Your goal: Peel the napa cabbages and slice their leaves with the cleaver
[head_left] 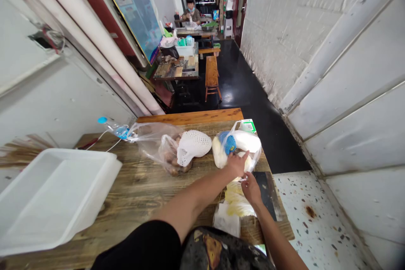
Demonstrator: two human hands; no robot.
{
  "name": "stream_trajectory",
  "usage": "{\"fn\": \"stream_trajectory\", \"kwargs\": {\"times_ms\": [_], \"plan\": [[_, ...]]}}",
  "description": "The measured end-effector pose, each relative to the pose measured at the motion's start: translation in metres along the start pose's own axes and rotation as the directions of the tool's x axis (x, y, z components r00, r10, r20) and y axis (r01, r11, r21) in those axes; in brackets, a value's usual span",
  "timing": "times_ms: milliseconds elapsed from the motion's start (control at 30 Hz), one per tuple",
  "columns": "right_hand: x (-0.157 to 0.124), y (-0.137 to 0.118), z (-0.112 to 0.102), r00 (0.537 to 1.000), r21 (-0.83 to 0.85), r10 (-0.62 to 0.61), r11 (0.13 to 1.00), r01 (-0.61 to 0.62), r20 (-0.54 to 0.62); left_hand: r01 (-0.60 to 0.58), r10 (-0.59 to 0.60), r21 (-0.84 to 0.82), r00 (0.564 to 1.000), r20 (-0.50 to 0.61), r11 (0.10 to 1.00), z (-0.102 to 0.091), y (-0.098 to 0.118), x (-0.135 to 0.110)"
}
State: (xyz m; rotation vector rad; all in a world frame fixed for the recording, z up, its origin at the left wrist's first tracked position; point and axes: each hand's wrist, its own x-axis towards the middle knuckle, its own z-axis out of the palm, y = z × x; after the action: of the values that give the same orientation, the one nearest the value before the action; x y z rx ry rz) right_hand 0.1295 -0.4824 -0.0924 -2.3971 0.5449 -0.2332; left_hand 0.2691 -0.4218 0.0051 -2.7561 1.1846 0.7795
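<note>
A thin clear plastic bag [257,152] lies near the table's right corner. In it are a white rounded bundle [247,140], a blue foam net [228,142] and a pale piece [219,152]. My left hand [236,165] is on the bag's near side, index finger stretched over it, the other fingers closed on the plastic. Just below, my right hand [252,190] pinches the bag's near edge. Under my hands lies a yellowish, leaf-like sheet [236,198]. Left of the bag, a white foam net [196,145] rests against a bag of brown roundish items [172,164].
A white plastic tub [104,177] stands on the wooden table [142,202] at left, near a blue-capped bottle [117,128]. A dark board [268,194] and a white packet [226,219] lie near me. Beyond are a bench [211,71], another table [180,69] and a seated person [193,14].
</note>
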Motion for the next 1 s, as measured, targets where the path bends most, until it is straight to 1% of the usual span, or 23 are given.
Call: {"fn": "stream_trajectory", "kwargs": {"times_ms": [67,167,267,367,400,433,467,500,533,567,600,633,667,700,767,833,900,933,1000], "plan": [[0.002,0.002,-0.002,1.0,0.027,0.013,1.0,-0.013,0.013,0.009,-0.009,-0.048,1.0,-0.016,0.999,0.001,-0.001,-0.001],[0.005,0.005,-0.005,0.999,0.061,0.019,0.998,-0.021,0.035,0.065,-0.087,-0.205,0.991,-0.097,0.977,-0.001,-0.002,-0.009],[0.005,0.007,-0.008,0.997,0.09,-0.01,0.996,0.003,0.073,0.077,-0.164,-0.419,0.971,-0.177,0.905,-0.011,-0.008,-0.021],[0.006,0.006,-0.007,0.991,0.105,-0.062,0.993,0.049,0.119,0.059,-0.185,-0.55,0.967,-0.177,0.833,-0.023,-0.019,-0.036],[0.006,0.005,-0.006,0.989,0.101,-0.075,0.993,0.062,0.127,0.033,-0.168,-0.564,0.967,-0.19,0.825,-0.026,-0.024,-0.044],[0.006,0.003,-0.006,0.988,0.092,-0.083,0.993,0.071,0.129,-0.016,-0.14,-0.566,0.963,-0.23,0.824,-0.027,-0.028,-0.053],[0.006,0.002,-0.006,0.989,0.079,-0.085,0.994,0.076,0.124,-0.085,-0.098,-0.547,0.95,-0.298,0.833,-0.026,-0.033,-0.064],[0.006,0.0,-0.007,0.99,0.062,-0.081,0.995,0.075,0.114,-0.165,-0.044,-0.501,0.924,-0.379,0.85,-0.022,-0.038,-0.077],[0.007,-0.002,-0.009,0.993,0.041,-0.072,0.997,0.069,0.095,-0.237,0.014,-0.433,0.889,-0.458,0.869,-0.017,-0.044,-0.092],[0.008,-0.004,-0.013,0.996,0.016,-0.062,0.998,0.061,0.071,-0.285,0.069,-0.351,0.853,-0.517,0.892,-0.009,-0.051,-0.108],[0.01,-0.007,-0.017,0.998,-0.012,-0.052,0.999,0.052,0.039,-0.304,0.116,-0.278,0.837,-0.535,0.911,0.001,-0.059,-0.124],[0.015,-0.009,-0.023,0.999,-0.042,-0.046,0.998,0.046,0.002,-0.286,0.123,-0.236,0.838,-0.531,0.929,0.013,-0.068,-0.141],[0.022,-0.012,-0.029,0.998,-0.075,-0.048,0.996,0.046,-0.034,-0.266,0.126,-0.214,0.853,-0.506,0.94,0.026,-0.079,-0.157],[0.032,-0.014,-0.036,0.996,-0.109,-0.063,0.993,0.056,-0.062,-0.271,0.152,-0.195,0.87,-0.47,0.943,0.041,-0.09,-0.171],[0.061,-0.021,-0.049,0.99,-0.174,-0.127,0.978,0.113,-0.068,-0.331,0.242,-0.165,0.882,-0.403,0.929,0.07,-0.111,-0.195],[0.099,-0.027,-0.059,0.977,-0.234,-0.211,0.95,0.205,-0.002,-0.337,0.263,-0.184,0.905,-0.335,0.924,0.097,-0.129,-0.21],[0.139,-0.033,-0.061,0.959,-0.294,-0.266,0.913,0.282,0.095,-0.293,0.23,-0.237,0.938,-0.26,0.926,0.117,-0.139,-0.218],[0.156,-0.036,-0.06,0.95,-0.325,-0.277,0.893,0.31,0.145,-0.265,0.206,-0.266,0.951,-0.231,0.927,0.124,-0.141,-0.22],[0.184,-0.039,-0.054,0.933,-0.389,-0.275,0.853,0.348,0.231,-0.215,0.154,-0.323,0.967,-0.204,0.922,0.131,-0.141,-0.22]]}}
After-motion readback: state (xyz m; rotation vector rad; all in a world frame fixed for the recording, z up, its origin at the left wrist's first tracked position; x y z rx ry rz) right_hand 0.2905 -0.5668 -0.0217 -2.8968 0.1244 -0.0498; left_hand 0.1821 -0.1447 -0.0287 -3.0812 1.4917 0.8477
